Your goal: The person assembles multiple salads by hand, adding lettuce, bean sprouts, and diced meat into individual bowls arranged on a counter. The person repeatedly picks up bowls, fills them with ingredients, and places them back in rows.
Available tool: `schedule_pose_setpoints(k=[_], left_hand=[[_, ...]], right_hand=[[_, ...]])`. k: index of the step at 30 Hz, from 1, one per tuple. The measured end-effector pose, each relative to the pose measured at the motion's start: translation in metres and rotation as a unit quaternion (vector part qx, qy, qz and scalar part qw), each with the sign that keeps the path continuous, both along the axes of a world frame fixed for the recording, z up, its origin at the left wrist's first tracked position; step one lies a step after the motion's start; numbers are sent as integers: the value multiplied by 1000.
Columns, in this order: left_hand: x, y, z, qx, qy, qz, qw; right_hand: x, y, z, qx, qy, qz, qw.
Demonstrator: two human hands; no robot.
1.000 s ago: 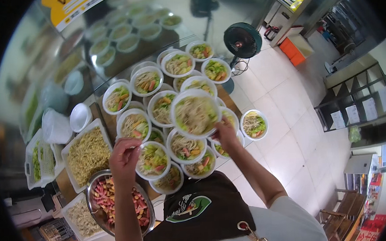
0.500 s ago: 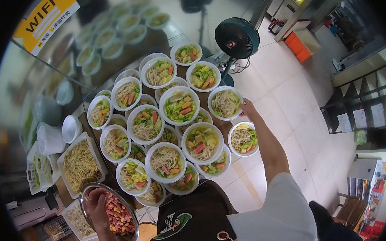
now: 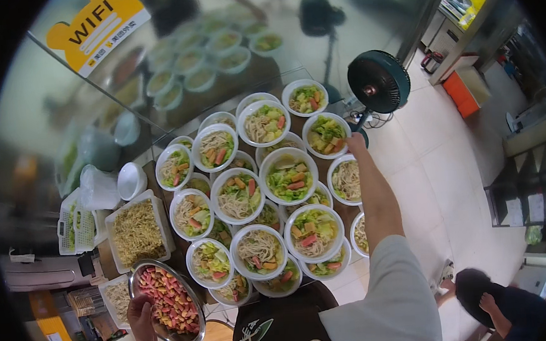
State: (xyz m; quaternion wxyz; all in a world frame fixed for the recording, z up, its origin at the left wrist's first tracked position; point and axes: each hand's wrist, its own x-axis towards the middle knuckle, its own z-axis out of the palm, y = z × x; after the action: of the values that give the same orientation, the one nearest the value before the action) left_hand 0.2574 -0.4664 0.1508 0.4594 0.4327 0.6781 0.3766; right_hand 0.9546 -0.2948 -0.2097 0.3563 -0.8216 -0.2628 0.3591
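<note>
My left hand (image 3: 141,314) is closed on the near-left rim of a steel bowl (image 3: 197,296), which is tilted. Pink and orange sausage chunks (image 3: 167,298) fill it. My right arm stretches forward across the right side. My right hand (image 3: 356,143) is at the right rim of a white bowl of lettuce and sausage pieces (image 3: 326,135); its fingers are mostly hidden. Below that hand, a noodle bowl (image 3: 346,179) is partly covered by my forearm. Several more white bowls stand stacked in two layers, holding noodles, lettuce and sausage pieces, such as the middle one (image 3: 288,176).
On the left are a tray of bean sprouts (image 3: 138,234), a noodle tray (image 3: 115,297), a white basket (image 3: 74,225) and empty bowls (image 3: 132,181). A fan (image 3: 377,82) stands beyond the bowls on the right. Another person (image 3: 497,303) is at the lower right.
My right hand has gone from the noodle bowl to the bowl beyond it. My left hand now shows at the steel bowl's near-left rim. The view has shifted, and another person shows more fully.
</note>
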Motion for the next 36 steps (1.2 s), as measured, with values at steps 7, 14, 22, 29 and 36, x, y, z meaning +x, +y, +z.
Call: schedule_pose_setpoints(k=[7, 14, 22, 29, 36], left_hand=[[3, 19, -24, -2, -8, -25, 1000], [71, 58, -16, 61, -38, -182, 981], [190, 89, 10, 365, 322, -411, 771], [80, 86, 13, 324, 238, -356, 844], [-31, 91, 16, 259, 255, -357, 860]], right_hand=[[36, -43, 31, 126, -146, -75, 978], [-125, -82, 219, 323, -12, 38, 946], [-307, -133, 284, 264, 235, 258, 899], [-406, -129, 276, 221, 329, 313, 863], [-509, -97, 281, 176, 354, 369, 841]])
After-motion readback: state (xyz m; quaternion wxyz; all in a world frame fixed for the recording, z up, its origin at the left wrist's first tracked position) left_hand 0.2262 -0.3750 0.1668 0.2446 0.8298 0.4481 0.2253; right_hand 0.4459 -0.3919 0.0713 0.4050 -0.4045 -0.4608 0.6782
